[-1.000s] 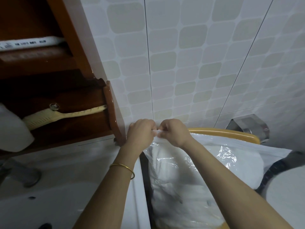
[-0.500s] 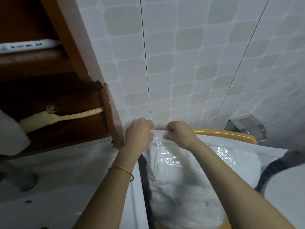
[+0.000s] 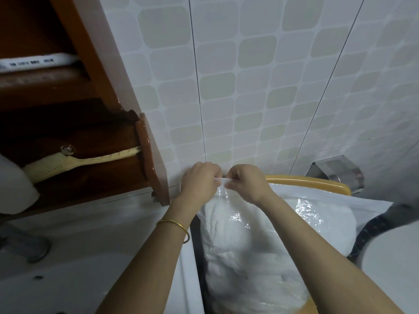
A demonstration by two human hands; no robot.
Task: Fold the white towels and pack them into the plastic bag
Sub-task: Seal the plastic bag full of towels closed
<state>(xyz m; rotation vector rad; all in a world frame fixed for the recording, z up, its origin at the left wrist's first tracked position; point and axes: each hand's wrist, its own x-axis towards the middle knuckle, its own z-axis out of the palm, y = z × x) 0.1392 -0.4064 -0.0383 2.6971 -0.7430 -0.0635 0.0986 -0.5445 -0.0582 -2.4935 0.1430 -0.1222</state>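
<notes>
Both hands are up at the mouth of the bag, right against the pale tiled wall (image 3: 249, 87). The left hand (image 3: 200, 181), a thin gold bangle (image 3: 175, 225) on its wrist, has its fingers curled in tight and pinches the white top edge of the clear plastic bag (image 3: 317, 214). The right hand (image 3: 248, 183) is just beside it, almost knuckle to knuckle. Its fingers are likewise curled, thumb and fingertips nipping the same edge — a short strip of plastic is stretched between the two grips. Neither hand holds anything else.

And the folded white towels (image 3: 238, 245)? Inside the bag — a plump, bulging bundle filling it from just under the hands down to the bottom of the view, the film shiny and crinkled over the top. The bag stands between a white washbasin (image 3: 79, 257) on the left and a white rounded fixture (image 3: 390, 257) on the right. A yellow-orange curved rail (image 3: 306, 181) touches its far side.

Off to the left, a dark reddish wooden wall cabinet (image 3: 147, 155) hangs open-fronted above the basin. A cream plastic brush (image 3: 68, 162) lies on its lower shelf, a white printed tube (image 3: 34, 61) on the one above. On the right of the wall, a shiny metal holder (image 3: 337, 171) is fixed just beyond the rail.
</notes>
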